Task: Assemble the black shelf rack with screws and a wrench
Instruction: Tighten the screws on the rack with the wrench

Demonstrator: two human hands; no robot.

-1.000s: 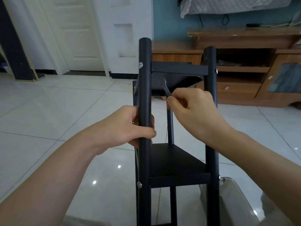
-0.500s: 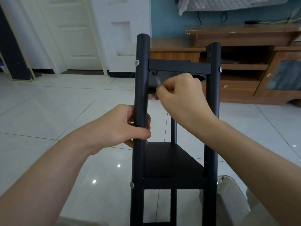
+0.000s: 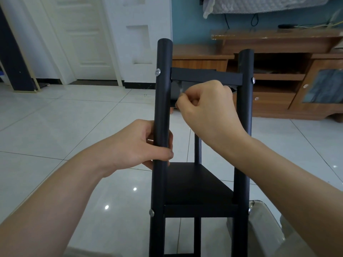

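- Between the left pole and the right pole there is a gap.
- The right hand, pinching the wrench, fills the top of that gap, just under the top bar.
- The left hand wraps the left pole.
- Lower down, the black shelf blocks the gap, and a back pole stands behind.
- Wide floor lies to the left.

Left hand grips the black rack post; right hand pinches a wrench.
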